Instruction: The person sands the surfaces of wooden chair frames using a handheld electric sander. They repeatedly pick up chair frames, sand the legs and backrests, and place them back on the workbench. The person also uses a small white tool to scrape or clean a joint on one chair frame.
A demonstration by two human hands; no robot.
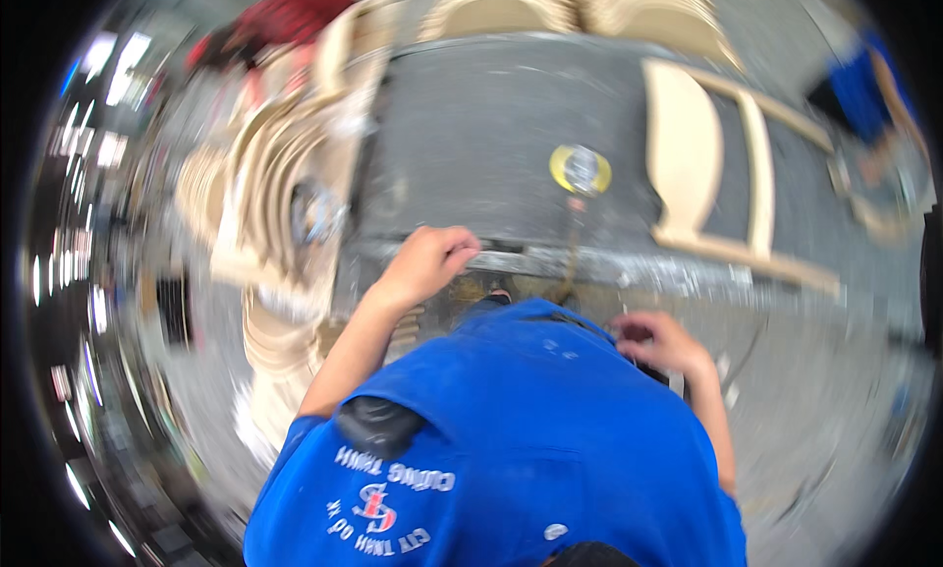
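My left hand [432,262] is over the near edge of the dark worktable [462,125], fingers loosely bent, with nothing visible in it. By the right side of my waist is my right hand [668,343], its fingers curled but apart from the thumb; I see nothing held there either. A round power tool with a yellow rim, like a sander [580,170], rests on the table, and a hose runs from it over the near edge. To its right lies a pale wooden chair-back frame [685,149] with a broad curved panel and a narrower slat.
Curved wooden parts [285,164] are stacked on a stand at the left, with more wooden pieces [280,346] below. Further stacks [501,12] stand beyond the far table edge. A person in red [285,22] is at the far left, another in blue [864,90] at the right.
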